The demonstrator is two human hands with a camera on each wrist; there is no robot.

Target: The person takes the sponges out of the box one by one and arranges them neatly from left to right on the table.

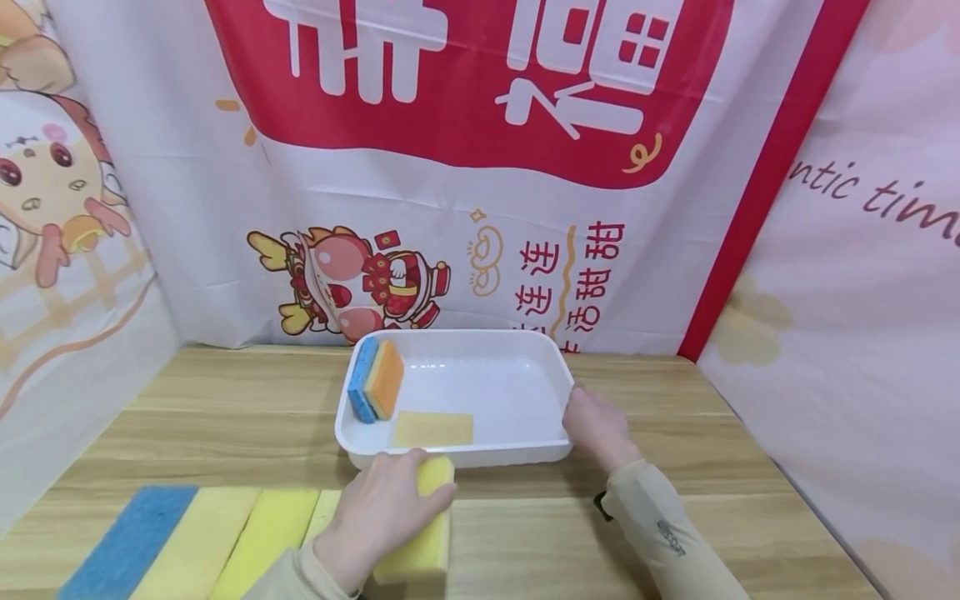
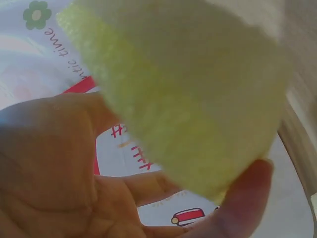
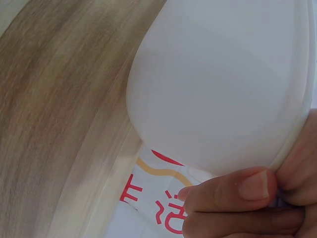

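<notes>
My left hand (image 1: 382, 508) pinches a yellow sponge (image 1: 420, 546) between thumb and fingers, in front of the white plastic tray (image 1: 495, 454). The left wrist view shows that sponge (image 2: 163, 114) close up, fingertips along its edges. At the tray's right end my right hand (image 1: 600, 425) grips the rim; in the right wrist view its curled fingers (image 3: 228, 191) sit against the tray wall (image 3: 213, 89). Inside the tray, a blue sponge (image 1: 362, 379) and an orange one (image 1: 385, 379) stand side by side at the left end. A pale yellow rectangular piece (image 1: 433, 428) is near its front wall.
On the wooden table (image 1: 540, 542) at the front left lies a row of sponges: a blue one (image 1: 131, 542), a pale yellow one (image 1: 197, 542), a brighter yellow one (image 1: 266, 533) and another partly behind the left hand. A printed cloth (image 1: 465, 200) hangs behind the tray.
</notes>
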